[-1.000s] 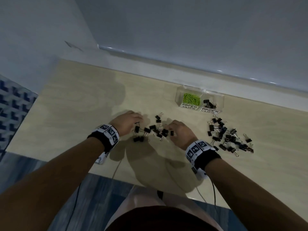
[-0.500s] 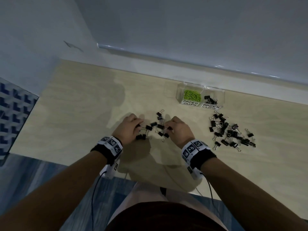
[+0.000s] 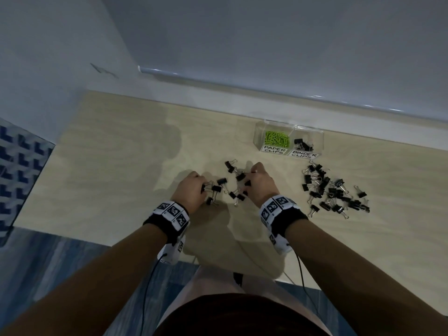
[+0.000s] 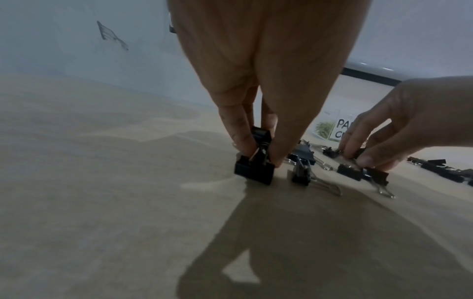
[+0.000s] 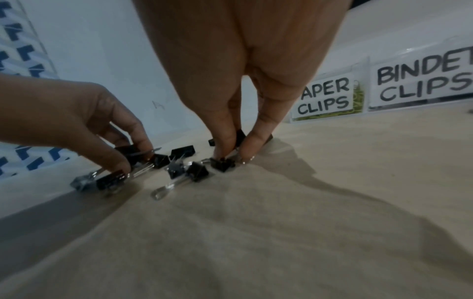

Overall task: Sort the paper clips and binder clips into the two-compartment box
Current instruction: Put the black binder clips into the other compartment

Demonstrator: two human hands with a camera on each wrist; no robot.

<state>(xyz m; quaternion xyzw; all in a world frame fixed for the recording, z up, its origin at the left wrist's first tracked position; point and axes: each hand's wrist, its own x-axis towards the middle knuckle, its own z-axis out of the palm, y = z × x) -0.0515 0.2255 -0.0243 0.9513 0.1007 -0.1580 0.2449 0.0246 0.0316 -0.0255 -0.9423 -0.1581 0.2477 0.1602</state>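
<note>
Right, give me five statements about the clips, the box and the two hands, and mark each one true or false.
1. The green paper clips lie in the box compartment labelled PAPER CLIPS. True.
2. The compartment labelled BINDER CLIPS holds nothing. False: a few black binder clips are already in it.
3. The left hand pinches a black binder clip at the table. True.
4. The right hand rests flat and away from any clip. False: its fingertips pinch at a small black clip.
5. A loose pile of binder clips lies to the right of the right hand. True.
</note>
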